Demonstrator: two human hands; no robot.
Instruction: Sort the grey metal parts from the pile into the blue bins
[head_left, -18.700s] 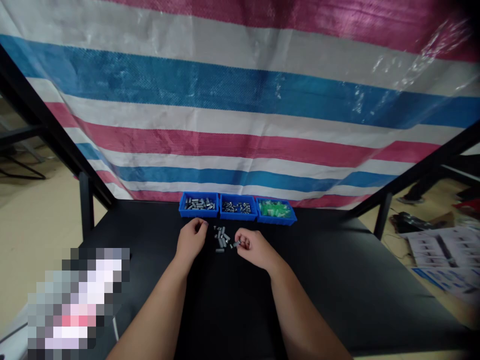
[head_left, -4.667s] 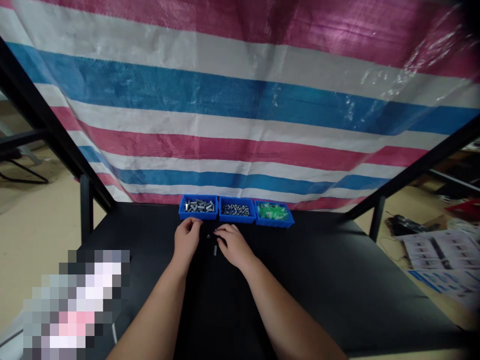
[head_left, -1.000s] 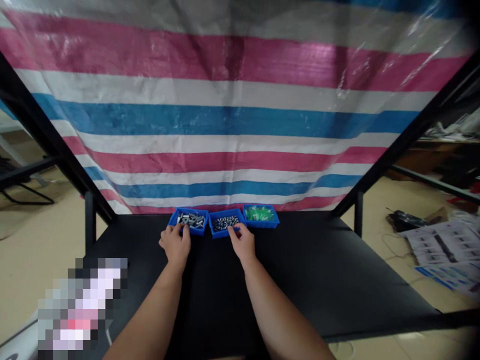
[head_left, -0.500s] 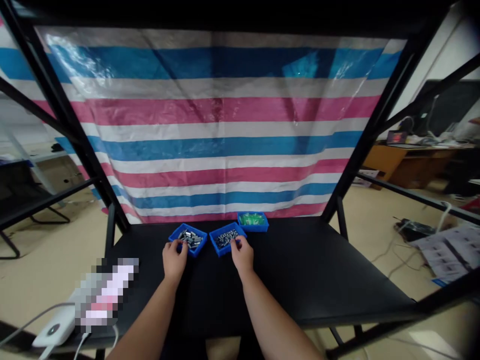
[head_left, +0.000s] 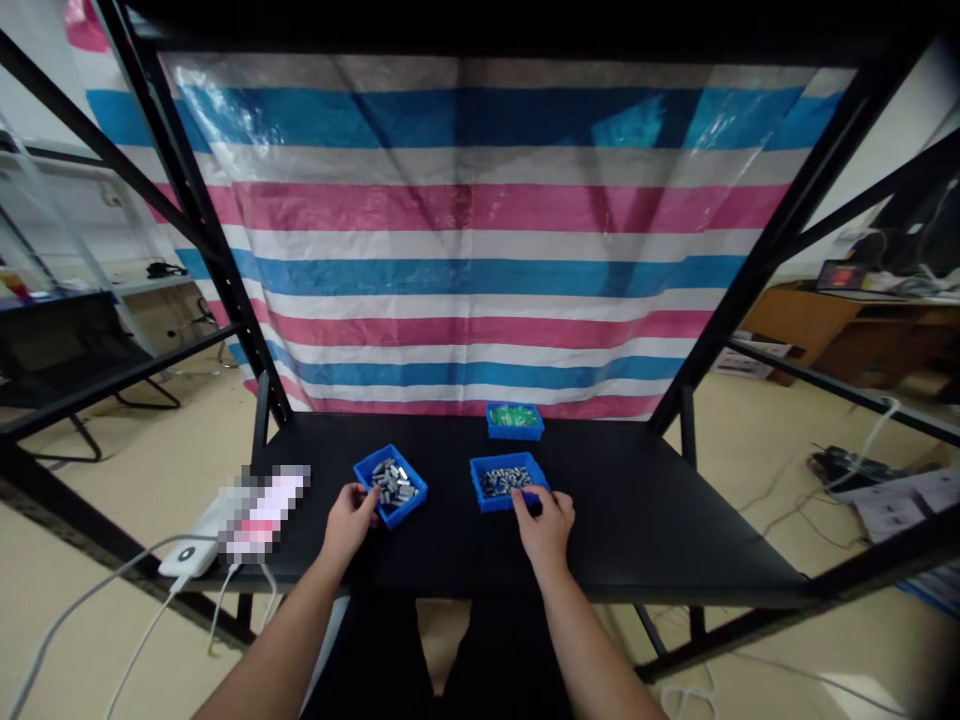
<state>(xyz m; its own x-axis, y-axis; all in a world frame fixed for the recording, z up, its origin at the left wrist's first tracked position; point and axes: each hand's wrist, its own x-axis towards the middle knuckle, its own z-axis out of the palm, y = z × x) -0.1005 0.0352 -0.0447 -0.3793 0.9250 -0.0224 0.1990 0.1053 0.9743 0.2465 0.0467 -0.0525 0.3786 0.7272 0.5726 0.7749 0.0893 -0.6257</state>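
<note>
My left hand (head_left: 347,521) grips the near left corner of a blue tray (head_left: 413,503) filled with short silver metal sleeves. My right hand (head_left: 545,524) holds the near right corner of a second blue tray (head_left: 480,500) filled with small dark screws. Both trays sit on the black table (head_left: 660,530), towards its front edge. A third blue tray (head_left: 492,431) with green plastic pieces stands alone at the back of the table, near the striped tarp.
A white device (head_left: 196,545) with cables lies at the table's front left corner, beside a blurred patch. Black rack posts rise at both sides. A pink, white and blue striped tarp (head_left: 465,240) hangs behind. Cables and papers lie on the floor at the right.
Both hands have drawn the sleeve tray and the screw tray from the back row towards the front edge and apart. The green tray stayed. The loose parts seen earlier are gone from the table.
</note>
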